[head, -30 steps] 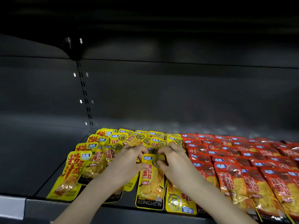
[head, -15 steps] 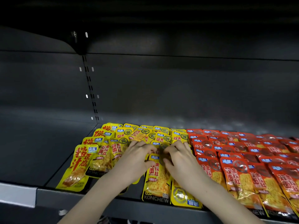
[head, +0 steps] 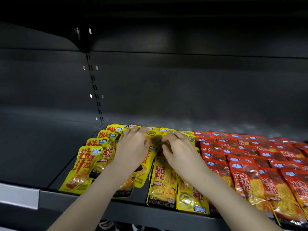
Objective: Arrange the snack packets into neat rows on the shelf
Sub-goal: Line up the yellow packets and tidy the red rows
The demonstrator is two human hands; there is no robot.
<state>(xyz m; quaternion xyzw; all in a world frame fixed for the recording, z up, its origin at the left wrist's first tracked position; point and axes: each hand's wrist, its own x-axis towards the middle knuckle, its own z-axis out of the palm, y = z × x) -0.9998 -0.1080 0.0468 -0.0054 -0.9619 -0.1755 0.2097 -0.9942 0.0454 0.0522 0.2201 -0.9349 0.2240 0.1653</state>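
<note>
Yellow snack packets (head: 162, 180) lie in overlapping rows on the left part of a dark shelf (head: 66, 174). Red snack packets (head: 246, 172) fill the right part in tidier rows. My left hand (head: 133, 147) and my right hand (head: 178, 150) rest side by side on the middle yellow rows, fingers curled. Between their fingertips they pinch the top of a yellow packet (head: 157, 139) well back on the shelf. The hands hide the packets beneath them.
The shelf's dark back wall (head: 183, 90) rises behind the packets, with a slotted upright (head: 95, 87) at the left. A grey front lip (head: 126, 207) runs along the shelf edge, with a pale label strip (head: 18, 195) at the lower left. Bare shelf lies left of the yellow packets.
Both hands have moved away from me, from the front yellow packet to packets farther back. The view has come closer to the shelf.
</note>
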